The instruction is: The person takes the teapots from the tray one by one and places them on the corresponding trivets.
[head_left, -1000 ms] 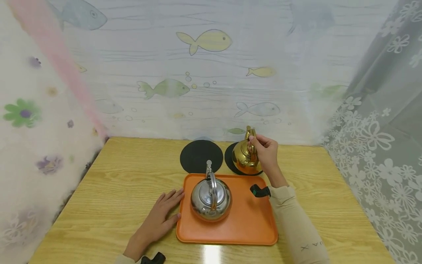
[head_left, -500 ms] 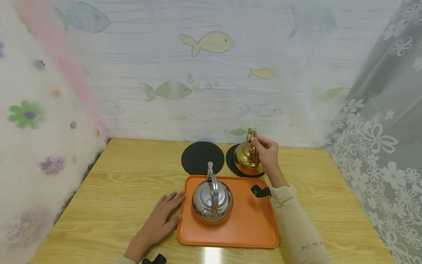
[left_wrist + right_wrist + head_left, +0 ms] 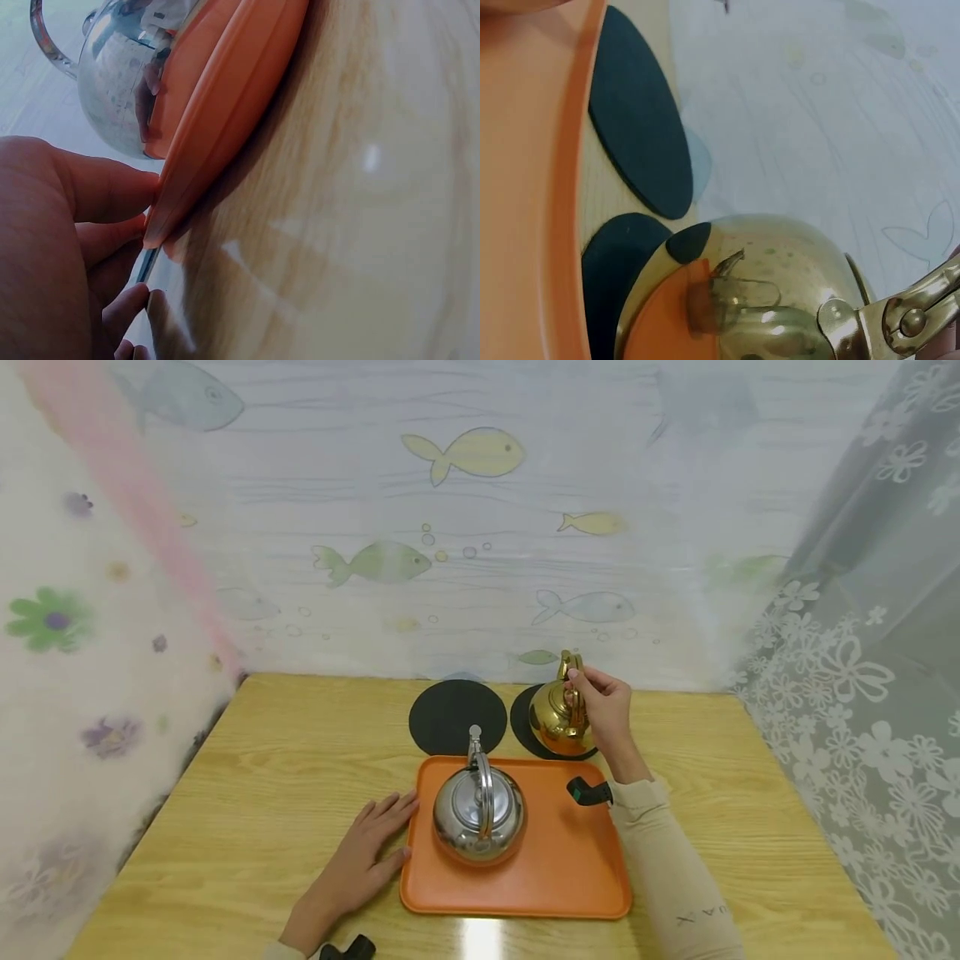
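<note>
Unmoved, gold kettle handle (image 3: pixel 577 715) sits within right fingers (image 3: pixel 601 680).

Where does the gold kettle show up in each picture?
Head: the gold kettle is right of centre, held by the right hand.
Left wrist: not visible.
Right wrist: lower right, partly cut off by the frame.
Shared landmark: the orange tray, seen in all three.

I'd call this a curtained-off nook, homely in look, though home or studio I can't tell: a fish-print curtain (image 3: pixel 495 502) fills the top of the frame, a flowered curtain (image 3: pixel 75 685) the left edge, white lace (image 3: pixel 855 668) the right edge, a wood-grain table (image 3: pixel 255 785) the bottom
</note>
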The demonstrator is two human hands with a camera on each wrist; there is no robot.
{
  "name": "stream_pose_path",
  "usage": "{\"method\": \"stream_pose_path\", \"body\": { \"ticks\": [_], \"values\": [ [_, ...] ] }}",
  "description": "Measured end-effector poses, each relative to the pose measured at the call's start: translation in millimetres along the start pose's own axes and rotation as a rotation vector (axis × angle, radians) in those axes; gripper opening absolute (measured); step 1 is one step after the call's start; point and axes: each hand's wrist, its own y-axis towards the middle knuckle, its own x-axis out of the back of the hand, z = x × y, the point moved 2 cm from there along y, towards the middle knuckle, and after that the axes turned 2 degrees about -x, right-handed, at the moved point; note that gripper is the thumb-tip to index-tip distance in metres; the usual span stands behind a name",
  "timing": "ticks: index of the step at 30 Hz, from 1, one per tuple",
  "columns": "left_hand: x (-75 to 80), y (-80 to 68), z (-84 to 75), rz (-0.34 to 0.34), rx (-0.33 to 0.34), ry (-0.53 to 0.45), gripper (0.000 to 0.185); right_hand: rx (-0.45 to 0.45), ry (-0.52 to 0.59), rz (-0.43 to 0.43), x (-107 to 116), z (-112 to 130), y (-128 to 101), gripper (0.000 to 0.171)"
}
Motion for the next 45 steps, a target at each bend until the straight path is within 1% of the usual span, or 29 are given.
{"method": "stream_pose_path", "body": {
  "ticks": [4, 9, 11, 16, 21, 24, 29, 32, 36, 38, 40, 42, 45],
  "values": [
    [1.0, 1.6, -0.2, 0.003, -0.003, -0.001, 0.058, -0.027, -0.006, 0.004, 1, 0, 2, 0.043],
    [1.3, 0.2, 0.9, 0.009, -0.001, 0.002, 0.058, -0.044, 0.010, -0.018, 0, -1, -1, 0.024],
    [1.5, -0.4, 1.1, 0.005, -0.001, 0.004, 0.058, -0.043, 0.010, -0.017, 0, -1, -2, 0.025],
    [-0.3, -0.3, 0.9, -0.010, -0.012, -0.002, 0.057, -0.060, 0.007, -0.009, 1, -3, -2, 0.044],
    [-3.1, -1.1, -0.9, 0.002, -0.004, -0.025, 0.057, -0.103, 0.063, -0.022, 3, -3, -4, 0.048],
    [-2.1, -1.3, -2.2, -0.004, 0.000, -0.030, 0.057, -0.115, 0.087, -0.022, 2, -2, -4, 0.049],
    [2.0, -1.2, -2.2, -0.011, -0.004, -0.015, 0.056, -0.115, 0.079, -0.038, -2, -3, -3, 0.046],
    [3.3, -0.7, -2.4, -0.006, -0.001, -0.012, 0.056, -0.108, 0.084, -0.059, -2, -4, -4, 0.040],
    [3.4, -0.6, -2.8, 0.001, 0.004, -0.011, 0.057, -0.080, 0.061, -0.114, -1, -4, -6, 0.018],
    [3.2, -0.7, -2.5, -0.001, 0.003, -0.010, 0.057, -0.036, 0.004, -0.154, -1, -5, -7, 0.013],
    [3.0, -0.8, -2.2, -0.007, -0.003, -0.007, 0.057, 0.024, -0.069, -0.184, 0, -4, -7, 0.015],
    [2.7, -0.7, -2.1, -0.011, -0.007, -0.007, 0.057, 0.086, -0.132, -0.212, 0, -4, -8, 0.023],
    [2.4, -0.3, -2.2, -0.007, -0.007, -0.005, 0.057, 0.137, -0.173, -0.231, 1, -1, -10, 0.030]
  ]
}}
